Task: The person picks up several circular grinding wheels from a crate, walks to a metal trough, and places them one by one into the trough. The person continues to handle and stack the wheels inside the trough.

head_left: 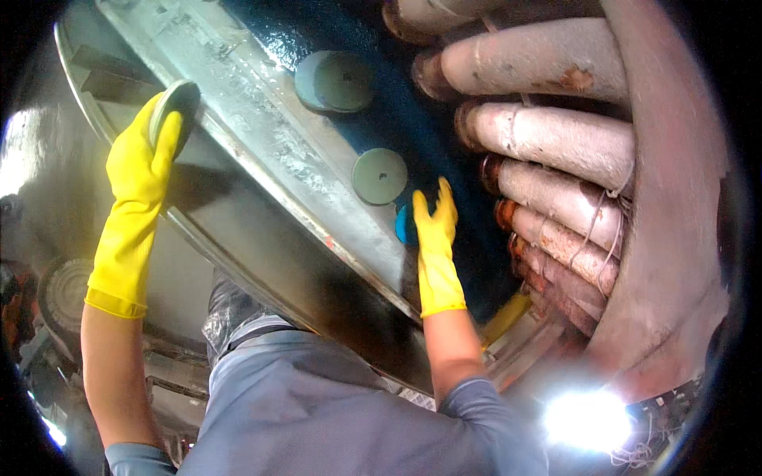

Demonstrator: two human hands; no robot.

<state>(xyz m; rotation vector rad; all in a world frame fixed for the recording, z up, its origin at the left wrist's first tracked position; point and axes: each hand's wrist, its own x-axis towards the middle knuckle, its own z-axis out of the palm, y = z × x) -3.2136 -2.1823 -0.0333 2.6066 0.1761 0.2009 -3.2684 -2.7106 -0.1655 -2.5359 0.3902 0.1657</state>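
My left hand (147, 151), in a long yellow rubber glove, grips a round grey-green disc (176, 111) by its edge. That disc is tilted above the metal rim at the left. Over the dark blue, wet-looking surface, my right hand (436, 226), gloved the same way, has thumb and fingers apart with nothing visible between them. Just left of its thumb is a small bright blue rounded piece (402, 225), partly hidden. Further up lie a pale green disc (379, 176) with a small centre hole and a larger round disc or stack of discs (334, 81).
A wide metal ledge (270, 135) slants across the middle, wet and streaked. On the right, a row of several thick, whitish cylinders (556, 135) with rusty ends stands beside a broad curved wall (675, 198). A bright lamp (589, 420) glares at the lower right.
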